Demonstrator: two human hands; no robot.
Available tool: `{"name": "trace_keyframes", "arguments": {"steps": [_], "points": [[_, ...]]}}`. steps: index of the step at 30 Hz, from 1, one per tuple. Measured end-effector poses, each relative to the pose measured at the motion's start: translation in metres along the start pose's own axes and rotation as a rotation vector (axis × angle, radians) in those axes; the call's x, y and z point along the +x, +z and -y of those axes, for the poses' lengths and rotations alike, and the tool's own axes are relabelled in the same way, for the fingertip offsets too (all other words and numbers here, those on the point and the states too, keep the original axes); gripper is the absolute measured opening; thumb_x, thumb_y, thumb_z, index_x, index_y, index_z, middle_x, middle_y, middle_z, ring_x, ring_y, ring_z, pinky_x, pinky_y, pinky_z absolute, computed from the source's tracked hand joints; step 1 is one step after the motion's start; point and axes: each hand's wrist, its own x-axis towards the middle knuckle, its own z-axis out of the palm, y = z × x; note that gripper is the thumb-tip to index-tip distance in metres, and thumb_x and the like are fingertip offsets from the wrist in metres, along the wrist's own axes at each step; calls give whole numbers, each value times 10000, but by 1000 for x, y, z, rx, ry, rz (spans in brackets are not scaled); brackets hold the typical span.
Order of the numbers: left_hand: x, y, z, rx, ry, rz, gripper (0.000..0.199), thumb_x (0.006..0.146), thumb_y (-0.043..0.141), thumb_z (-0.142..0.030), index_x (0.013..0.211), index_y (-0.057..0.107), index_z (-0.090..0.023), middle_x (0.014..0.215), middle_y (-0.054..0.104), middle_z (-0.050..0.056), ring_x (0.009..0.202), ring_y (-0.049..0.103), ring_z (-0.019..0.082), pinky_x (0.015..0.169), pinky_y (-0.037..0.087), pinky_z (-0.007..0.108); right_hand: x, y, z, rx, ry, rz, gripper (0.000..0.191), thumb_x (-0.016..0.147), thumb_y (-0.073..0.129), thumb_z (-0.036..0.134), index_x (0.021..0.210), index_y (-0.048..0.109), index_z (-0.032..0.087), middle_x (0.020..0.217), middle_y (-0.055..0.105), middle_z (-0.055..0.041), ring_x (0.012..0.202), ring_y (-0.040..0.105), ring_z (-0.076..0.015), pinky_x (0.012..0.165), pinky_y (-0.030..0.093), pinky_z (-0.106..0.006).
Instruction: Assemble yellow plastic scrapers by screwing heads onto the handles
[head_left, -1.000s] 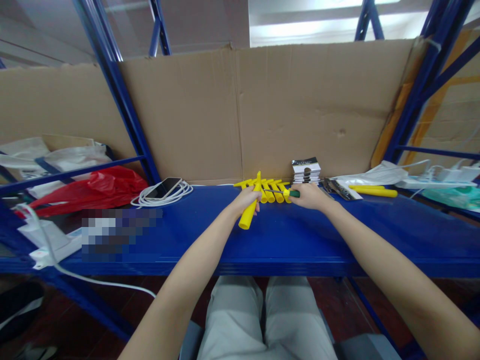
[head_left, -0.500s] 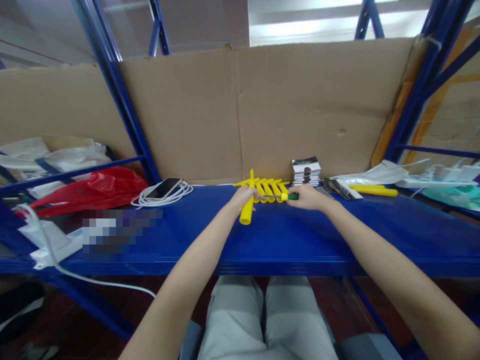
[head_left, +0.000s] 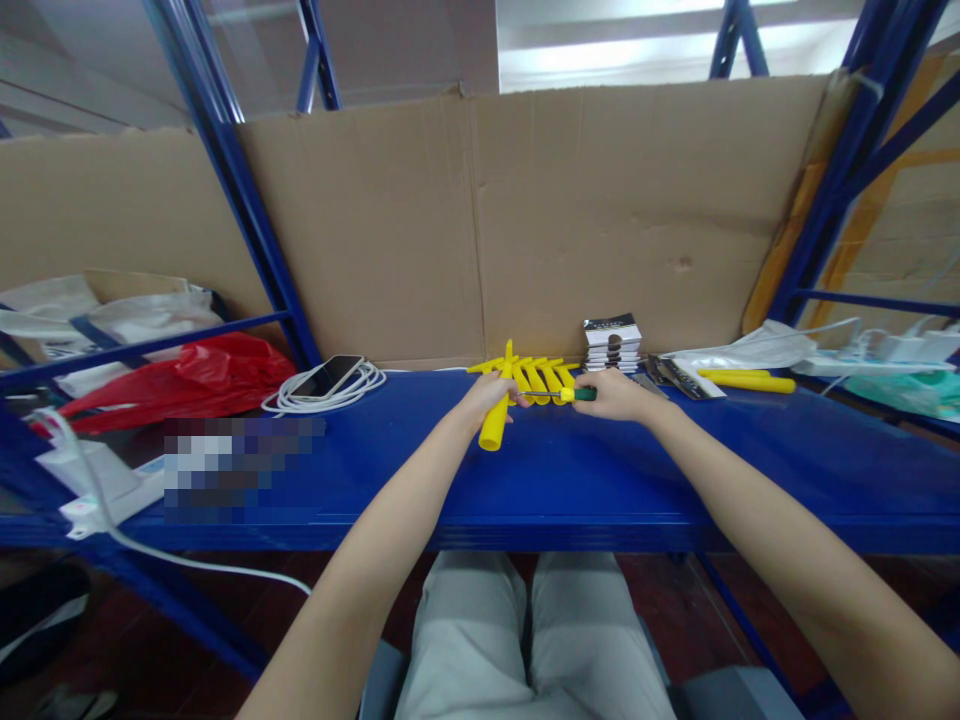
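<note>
My left hand (head_left: 491, 392) is closed around a yellow tool with a tube-like handle (head_left: 493, 430), its narrow top end pointing up and away. In my right hand (head_left: 609, 393) is a screwdriver with a green and yellow handle (head_left: 582, 394). The screwdriver's shaft points left and reaches the tool beside my left fingers; its tip is too small to make out. Behind both hands, several similar yellow tools (head_left: 553, 380) lie in a row on the blue table (head_left: 585, 490).
A stack of small boxes (head_left: 613, 343) stands behind my right hand. Further right lie yellow tubes (head_left: 746, 381) and plastic bags. To the left are a phone (head_left: 328, 376), a coiled white cable (head_left: 366, 380), a red bag (head_left: 202, 380) and a power strip (head_left: 142, 490). Cardboard (head_left: 600, 220) rises behind.
The top end of the yellow tool in my left hand has turned slightly to the right. My right hand with the screwdriver has hardly moved.
</note>
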Motion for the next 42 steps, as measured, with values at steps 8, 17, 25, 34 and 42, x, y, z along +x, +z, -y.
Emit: {"name": "trace_keyframes", "arguments": {"steps": [8, 17, 25, 34, 42], "points": [[-1, 0, -1, 1, 23, -50, 468, 572, 507, -59, 1034, 542, -128, 652, 608, 5, 495, 547, 97, 431, 453, 185, 0, -1, 1, 8, 22, 58, 167, 706, 544, 273, 766, 652, 159, 758, 675, -58, 690, 599, -176, 617, 385, -242], [-11, 2, -8, -13, 17, -130, 390, 565, 522, -47, 935, 573, -160, 721, 603, -3, 469, 507, 69, 433, 451, 184, 3, 11, 1, 27, -5, 219, 165, 719, 589, 332, 740, 652, 182, 706, 657, -18, 641, 582, -161, 565, 379, -242], [-12, 4, -9, -29, 36, -94, 354, 565, 511, -42, 900, 574, -136, 645, 578, -6, 448, 487, 74, 398, 430, 175, 6, 21, 4, 166, -69, 127, 262, 779, 567, 374, 912, 654, 166, 893, 679, -64, 782, 608, -179, 682, 438, -270], [-21, 20, -12, -18, 28, -74, 487, 633, 506, -88, 1113, 514, -169, 752, 595, 2, 432, 506, 78, 414, 446, 206, 10, 24, 33, 390, -162, -100, 279, 854, 483, 314, 1056, 610, 169, 977, 654, -81, 825, 587, -166, 748, 448, -305], [-22, 31, -7, -9, 61, 5, 527, 658, 464, -71, 1180, 470, -142, 577, 554, -23, 416, 505, 102, 401, 430, 199, 12, 30, 27, 447, -235, -202, 128, 801, 505, 185, 786, 631, 171, 782, 634, -37, 716, 562, -133, 669, 421, -257]]}}
